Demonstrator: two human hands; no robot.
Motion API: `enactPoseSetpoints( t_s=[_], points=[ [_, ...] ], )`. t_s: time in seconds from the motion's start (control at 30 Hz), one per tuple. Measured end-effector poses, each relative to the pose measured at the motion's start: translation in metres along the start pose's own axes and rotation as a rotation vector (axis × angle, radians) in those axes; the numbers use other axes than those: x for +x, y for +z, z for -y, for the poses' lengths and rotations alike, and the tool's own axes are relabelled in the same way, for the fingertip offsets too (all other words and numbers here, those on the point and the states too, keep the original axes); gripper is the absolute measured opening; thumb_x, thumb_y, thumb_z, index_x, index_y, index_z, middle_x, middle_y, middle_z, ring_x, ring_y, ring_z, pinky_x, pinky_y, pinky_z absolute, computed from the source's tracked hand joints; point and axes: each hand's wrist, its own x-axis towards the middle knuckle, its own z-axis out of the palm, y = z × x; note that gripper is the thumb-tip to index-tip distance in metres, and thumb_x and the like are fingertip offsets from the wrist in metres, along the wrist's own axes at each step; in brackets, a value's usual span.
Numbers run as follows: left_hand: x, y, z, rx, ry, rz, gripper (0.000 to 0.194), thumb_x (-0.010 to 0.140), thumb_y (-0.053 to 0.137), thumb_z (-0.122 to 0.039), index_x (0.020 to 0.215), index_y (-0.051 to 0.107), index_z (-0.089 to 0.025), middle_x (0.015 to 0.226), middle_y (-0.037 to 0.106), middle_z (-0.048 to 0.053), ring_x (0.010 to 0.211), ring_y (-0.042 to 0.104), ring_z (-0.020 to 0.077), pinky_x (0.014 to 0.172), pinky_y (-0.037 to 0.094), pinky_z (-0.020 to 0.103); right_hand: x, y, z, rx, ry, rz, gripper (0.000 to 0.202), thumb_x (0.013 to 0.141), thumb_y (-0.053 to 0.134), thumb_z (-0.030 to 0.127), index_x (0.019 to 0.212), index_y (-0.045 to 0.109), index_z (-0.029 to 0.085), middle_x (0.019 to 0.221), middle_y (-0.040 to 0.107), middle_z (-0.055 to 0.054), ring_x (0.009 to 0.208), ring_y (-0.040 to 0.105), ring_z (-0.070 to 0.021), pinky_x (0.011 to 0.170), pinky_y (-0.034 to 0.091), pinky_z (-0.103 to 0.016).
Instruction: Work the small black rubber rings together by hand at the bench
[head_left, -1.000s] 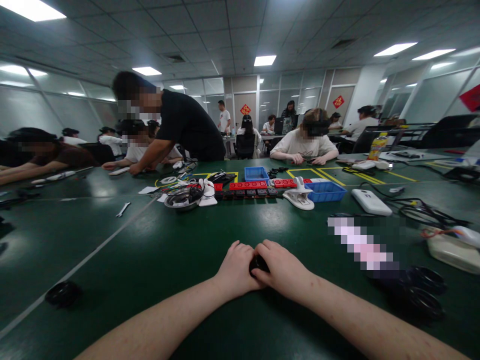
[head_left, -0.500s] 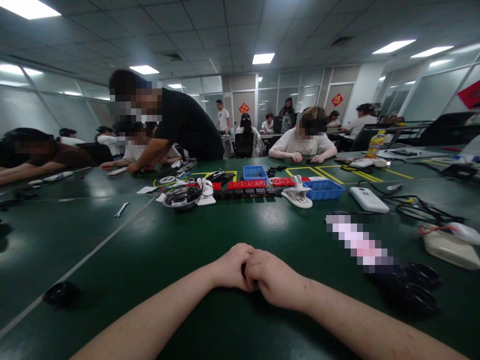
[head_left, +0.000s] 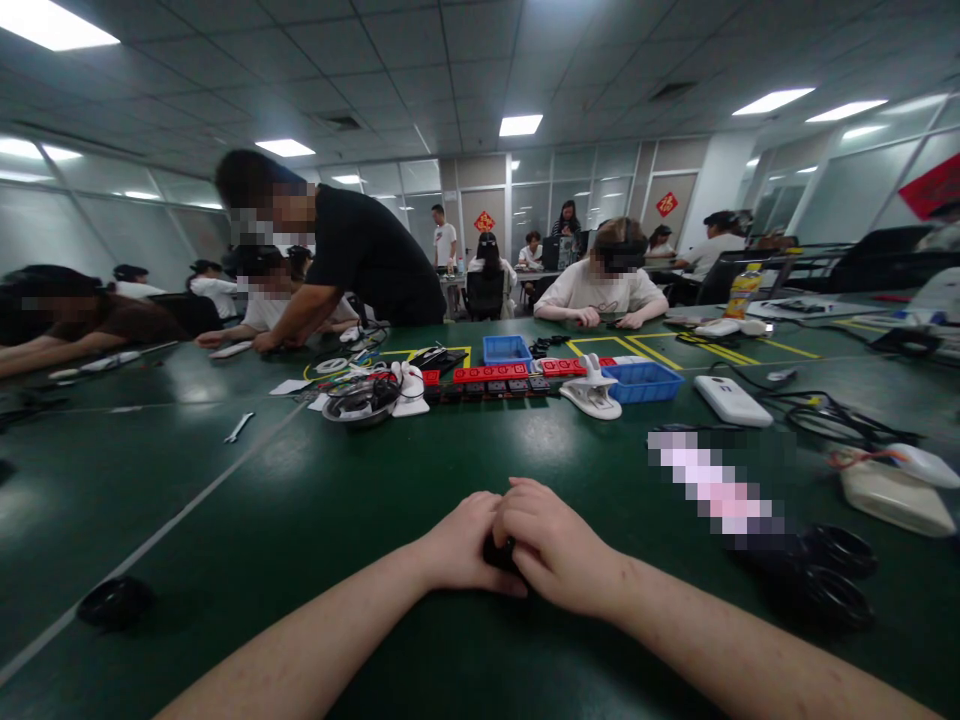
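Near the front of the green table [head_left: 337,500], my two hands meet around a small black object [head_left: 498,553], mostly hidden by the fingers. My left hand [head_left: 461,545] is closed about it from the left, its thumb stretched along the underside. From the right, my right hand [head_left: 559,548] bends its fingers over the top of the same piece. What kind of thing it is does not show. Off to the left lies a round black part [head_left: 116,603]. Black ring-shaped parts [head_left: 836,597] lie to the right of my right hand.
Across the middle stand a metal bowl [head_left: 360,415] of cables, red-and-black socket strips [head_left: 491,375], a white clip [head_left: 592,395] and a blue bin [head_left: 645,382]. A wrench [head_left: 238,428] lies left, a white device [head_left: 731,400] right. Co-workers sit opposite; one [head_left: 367,250] leans over the table.
My right hand has lifted and opened slightly from its tight curl, with its fingers higher. My left thumb now shows below, and more of the black object is visible.
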Motion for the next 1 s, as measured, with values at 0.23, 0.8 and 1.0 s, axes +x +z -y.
enactPoseSetpoints(
  t_s=[0.23,0.8,1.0],
  points=[
    [-0.002,0.004,-0.007,0.061,-0.168,-0.082,0.076,0.045,0.069,-0.065,0.104,0.049,-0.021,0.099,0.055,0.004,0.096,0.049,0.0253,0.102,0.013,0.057,0.005,-0.004,-0.005,-0.094,0.262,0.089,0.014,0.074,0.047,0.013,0.082,0.058,0.015,0.081,0.058,-0.004,0.078,0.050,-0.0148,0.075,0.040,-0.028],
    [0.000,0.011,-0.008,0.146,-0.157,-0.104,0.051,0.058,0.068,-0.051,0.096,0.053,-0.019,0.092,0.058,0.003,0.090,0.053,0.0215,0.101,0.023,0.049,0.006,0.010,-0.003,-0.207,0.463,0.142,0.020,0.076,0.054,0.033,0.083,0.055,0.015,0.087,0.054,-0.007,0.080,0.052,-0.0176,0.072,0.042,-0.030],
    [0.001,0.012,-0.002,0.118,-0.109,-0.112,0.049,0.057,0.070,-0.049,0.092,0.054,-0.020,0.088,0.057,0.002,0.086,0.053,0.0204,0.096,0.030,0.045,0.006,0.009,-0.003,-0.172,0.418,0.169,0.017,0.076,0.055,0.030,0.083,0.056,0.015,0.087,0.055,-0.007,0.081,0.052,-0.0172,0.073,0.041,-0.029]
  ],
)
